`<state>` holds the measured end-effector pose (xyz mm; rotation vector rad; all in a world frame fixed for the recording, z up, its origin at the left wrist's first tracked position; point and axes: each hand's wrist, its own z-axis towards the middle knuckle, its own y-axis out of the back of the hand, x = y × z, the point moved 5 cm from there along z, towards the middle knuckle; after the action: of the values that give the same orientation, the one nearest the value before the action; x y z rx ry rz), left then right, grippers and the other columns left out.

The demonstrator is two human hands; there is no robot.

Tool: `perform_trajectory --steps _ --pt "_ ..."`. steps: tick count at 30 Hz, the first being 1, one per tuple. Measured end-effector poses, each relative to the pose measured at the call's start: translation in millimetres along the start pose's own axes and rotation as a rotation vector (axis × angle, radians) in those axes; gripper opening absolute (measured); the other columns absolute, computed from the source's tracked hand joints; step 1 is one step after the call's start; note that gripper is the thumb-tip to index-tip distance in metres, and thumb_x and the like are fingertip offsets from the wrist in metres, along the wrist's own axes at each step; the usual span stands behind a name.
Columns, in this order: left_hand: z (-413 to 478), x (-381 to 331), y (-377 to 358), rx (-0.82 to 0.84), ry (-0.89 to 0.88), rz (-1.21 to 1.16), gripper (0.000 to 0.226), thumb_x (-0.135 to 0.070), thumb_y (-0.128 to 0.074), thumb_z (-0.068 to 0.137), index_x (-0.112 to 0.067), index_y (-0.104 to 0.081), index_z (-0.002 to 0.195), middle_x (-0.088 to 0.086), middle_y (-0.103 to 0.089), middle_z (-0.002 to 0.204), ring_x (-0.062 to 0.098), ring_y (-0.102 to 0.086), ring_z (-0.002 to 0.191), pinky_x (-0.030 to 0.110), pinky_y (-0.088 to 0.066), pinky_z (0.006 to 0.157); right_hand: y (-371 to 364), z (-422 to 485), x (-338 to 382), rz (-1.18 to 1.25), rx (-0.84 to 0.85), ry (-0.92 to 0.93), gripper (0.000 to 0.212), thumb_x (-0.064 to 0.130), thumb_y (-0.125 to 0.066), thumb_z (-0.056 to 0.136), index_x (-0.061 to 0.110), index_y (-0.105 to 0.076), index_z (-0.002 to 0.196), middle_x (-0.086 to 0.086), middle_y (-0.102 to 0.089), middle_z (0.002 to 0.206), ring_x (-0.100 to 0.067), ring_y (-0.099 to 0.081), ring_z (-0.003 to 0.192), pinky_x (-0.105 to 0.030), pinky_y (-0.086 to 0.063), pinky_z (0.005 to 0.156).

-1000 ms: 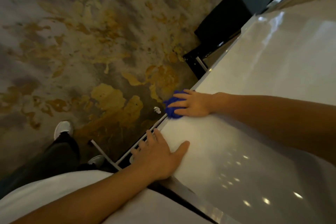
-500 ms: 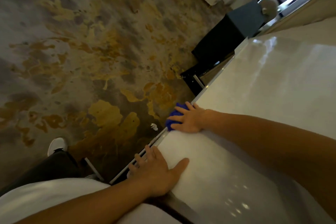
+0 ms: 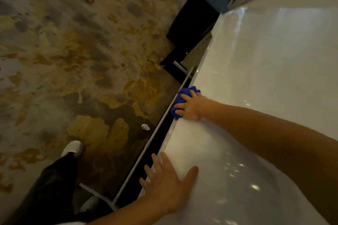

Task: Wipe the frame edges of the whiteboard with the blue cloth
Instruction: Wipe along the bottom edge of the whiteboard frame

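Note:
The whiteboard point(image 3: 265, 78) fills the right side of the view, glossy and white, with its lower frame edge point(image 3: 169, 139) running diagonally. My right hand point(image 3: 190, 106) presses the bunched blue cloth point(image 3: 181, 95) against that edge, fingers curled over the cloth. Lower down, my left hand point(image 3: 168, 181) rests flat on the board with its fingers over the same edge and its thumb spread on the surface. Most of the cloth is hidden under my right hand.
A thin white stand bar point(image 3: 146, 150) runs along below the board edge. A crumpled white scrap point(image 3: 145, 127) lies on the patterned carpet point(image 3: 73, 60). My shoe point(image 3: 73, 148) and dark trouser leg are at lower left. A black cabinet point(image 3: 192, 23) stands beyond the board.
My right hand has slid the blue cloth a little farther along the frame edge, away from my left hand. My left hand stays on the board.

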<state>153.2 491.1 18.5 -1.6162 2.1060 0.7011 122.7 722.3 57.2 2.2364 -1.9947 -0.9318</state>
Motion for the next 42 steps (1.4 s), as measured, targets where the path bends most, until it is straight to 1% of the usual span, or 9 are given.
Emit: perform_trajectory --steps 18,21,22,23,24,26,33,39,42 --pt "76 -115 92 0.272 -0.172 0.178 0.114 -0.082 -0.038 0.077 -0.016 0.019 0.151 0.006 0.021 0.162 0.028 0.003 0.151 0.040 -0.012 0.122 -7 74 -30 0.393 -0.018 -0.038 0.048 0.050 -0.024 0.101 0.032 -0.047 0.140 -0.010 -0.033 0.156 -0.045 -0.006 0.147 -0.058 0.001 0.118" --pt "82 -142 108 -0.006 -0.282 0.252 0.122 -0.088 -0.045 0.067 -0.015 0.000 0.154 0.024 -0.004 0.160 0.024 -0.026 0.147 0.042 -0.033 0.114 -8 73 -39 0.319 0.047 0.098 0.045 0.046 -0.029 0.101 0.031 -0.056 0.133 -0.009 -0.045 0.147 -0.043 -0.013 0.146 -0.054 -0.002 0.119" --pt "85 -151 108 -0.033 -0.340 0.316 0.125 -0.096 -0.039 0.058 0.017 -0.066 0.101 0.025 -0.007 0.159 0.024 -0.033 0.144 0.043 -0.038 0.111 -10 84 -69 0.284 0.007 0.013 0.044 0.045 -0.030 0.101 0.030 -0.056 0.133 -0.010 -0.045 0.147 -0.044 -0.015 0.145 -0.055 -0.003 0.118" --pt "91 -160 108 0.034 -0.332 0.345 0.103 -0.103 -0.023 0.047 -0.053 0.063 0.073 0.019 0.004 0.160 0.026 -0.023 0.148 0.044 -0.033 0.114 -15 96 -108 0.269 -0.022 -0.116 0.045 0.045 -0.028 0.102 0.029 -0.052 0.136 -0.011 -0.041 0.150 -0.044 -0.015 0.145 -0.054 -0.004 0.118" --pt "98 -162 102 0.181 -0.273 0.269 0.144 -0.103 -0.005 0.029 -0.028 0.026 0.148 0.011 0.017 0.160 0.030 -0.005 0.151 0.046 -0.021 0.119 -21 107 -148 0.289 -0.042 -0.260 0.048 0.046 -0.025 0.102 0.027 -0.045 0.142 -0.011 -0.033 0.156 -0.042 -0.012 0.147 -0.052 -0.004 0.119" --pt "117 -169 98 0.357 -0.182 0.267 0.164 -0.097 0.009 0.003 -0.022 0.026 0.148 0.004 0.027 0.160 0.035 0.013 0.149 0.046 -0.008 0.122 -29 119 -201 0.378 -0.021 -0.410 0.055 0.047 -0.021 0.103 0.023 -0.028 0.151 -0.008 -0.015 0.163 -0.038 -0.005 0.149 -0.049 -0.004 0.120" --pt "182 -223 114 0.240 -0.200 0.322 0.110 -0.078 -0.040 0.080 -0.017 0.017 0.152 0.002 0.024 0.161 0.031 0.013 0.150 0.041 -0.011 0.121 -55 119 -155 0.449 -0.037 0.005 0.062 0.053 -0.026 0.099 0.017 -0.037 0.148 -0.007 -0.029 0.159 -0.037 -0.004 0.149 -0.048 0.004 0.119" --pt "262 -324 135 0.276 -0.152 0.258 0.156 -0.105 -0.003 0.023 -0.018 0.020 0.151 0.004 0.030 0.159 0.034 0.018 0.148 0.048 -0.007 0.121 -91 204 -385 0.386 -0.014 -0.409 0.064 0.054 -0.020 0.100 0.023 -0.013 0.156 -0.006 -0.005 0.165 -0.035 0.002 0.150 -0.050 0.000 0.120" --pt "308 -368 146 0.257 -0.157 0.192 0.118 -0.092 -0.024 0.069 -0.019 0.018 0.152 0.002 0.026 0.161 0.032 0.016 0.149 0.048 -0.005 0.121 -95 224 -406 0.472 0.015 -0.372 0.067 0.055 -0.020 0.099 0.020 -0.011 0.155 -0.007 -0.005 0.164 -0.038 0.004 0.149 -0.051 -0.001 0.119"
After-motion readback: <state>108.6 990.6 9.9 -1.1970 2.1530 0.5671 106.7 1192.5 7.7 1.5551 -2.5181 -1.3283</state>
